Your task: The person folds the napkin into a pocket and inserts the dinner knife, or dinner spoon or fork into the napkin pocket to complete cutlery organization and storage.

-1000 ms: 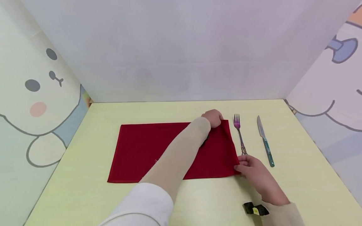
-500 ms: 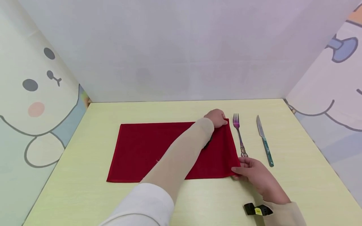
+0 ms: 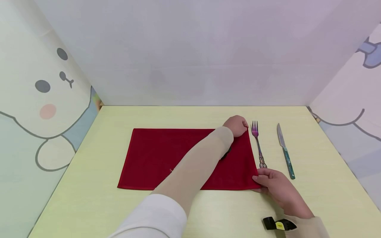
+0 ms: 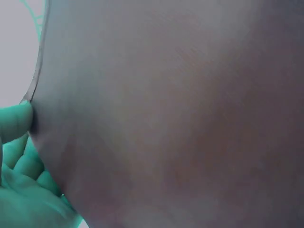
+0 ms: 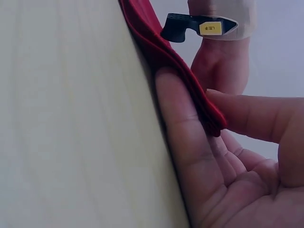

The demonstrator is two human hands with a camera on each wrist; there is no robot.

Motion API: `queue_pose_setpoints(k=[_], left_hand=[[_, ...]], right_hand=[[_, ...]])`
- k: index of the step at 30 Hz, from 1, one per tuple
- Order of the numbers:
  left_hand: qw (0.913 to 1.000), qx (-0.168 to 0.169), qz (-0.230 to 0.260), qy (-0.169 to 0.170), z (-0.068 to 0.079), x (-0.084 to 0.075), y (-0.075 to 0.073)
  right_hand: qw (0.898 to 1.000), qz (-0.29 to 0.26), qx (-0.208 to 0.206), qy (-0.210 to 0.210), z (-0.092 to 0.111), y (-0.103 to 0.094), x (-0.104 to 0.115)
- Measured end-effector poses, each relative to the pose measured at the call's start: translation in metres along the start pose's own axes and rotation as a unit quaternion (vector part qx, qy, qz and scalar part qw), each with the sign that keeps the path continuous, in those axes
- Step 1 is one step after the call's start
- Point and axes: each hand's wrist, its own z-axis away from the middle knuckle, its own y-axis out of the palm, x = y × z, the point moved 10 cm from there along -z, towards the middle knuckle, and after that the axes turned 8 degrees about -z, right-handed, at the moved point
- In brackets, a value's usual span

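Observation:
A folded red cloth (image 3: 154, 155) lies as a wide rectangle on the table, its layers showing at the edge in the right wrist view. My left hand (image 3: 236, 125) reaches across it and pinches its far right corner. In the left wrist view the cloth (image 4: 156, 114) fills most of the picture, with the left thumb and fingers (image 4: 16, 121) at its edge. My right hand (image 3: 276, 188) grips the near right corner, thumb on top. In the right wrist view one finger (image 5: 183, 128) of that hand runs under the layers, against the tabletop.
A purple-tinted fork (image 3: 258, 142) lies just right of the cloth, its handle end close to my right hand. Farther right is a knife (image 3: 285, 152) with a teal handle. A pale wall (image 3: 190, 59) rises behind the table (image 3: 80, 205).
My left hand has shifted slightly right to the cloth's far corner. The crease along the cloth's right side has flattened out. My right hand keeps its grip, and the whole view has shifted a little.

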Motion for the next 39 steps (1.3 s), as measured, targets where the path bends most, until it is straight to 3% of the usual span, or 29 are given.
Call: queue_pose_setpoints(k=[8, 13, 20, 23, 26, 29, 34, 39], left_hand=[[0.9995, -0.011, 0.031, -0.001, 0.003, -0.002, -0.003], [0.9986, -0.014, 0.033, 0.040, 0.012, -0.012, -0.016], [0.9919, 0.033, 0.095, 0.077, 0.021, -0.008, -0.035], [0.9874, 0.069, 0.113, 0.086, 0.025, -0.001, -0.045], [0.9805, 0.105, 0.139, 0.091, 0.032, 0.006, -0.058], [0.9731, 0.134, 0.162, 0.094, 0.042, 0.012, -0.073], [0.9643, 0.159, 0.192, 0.089, 0.062, 0.029, -0.104], [0.9671, 0.148, 0.186, 0.090, 0.074, 0.054, -0.131]], right_hand=[[1.000, -0.020, 0.011, -0.001, 0.004, -0.002, 0.000], [0.998, -0.050, 0.030, -0.013, 0.008, -0.002, 0.005], [0.994, -0.097, 0.046, -0.008, 0.009, 0.003, 0.008], [0.986, -0.143, 0.077, -0.023, 0.010, 0.015, 0.015], [0.972, -0.190, 0.125, -0.058, 0.011, 0.032, 0.027], [0.961, -0.208, 0.155, -0.093, 0.013, 0.047, 0.041], [0.965, -0.172, 0.164, -0.110, 0.012, 0.075, 0.059], [0.957, -0.145, 0.214, -0.130, 0.009, 0.115, 0.081]])
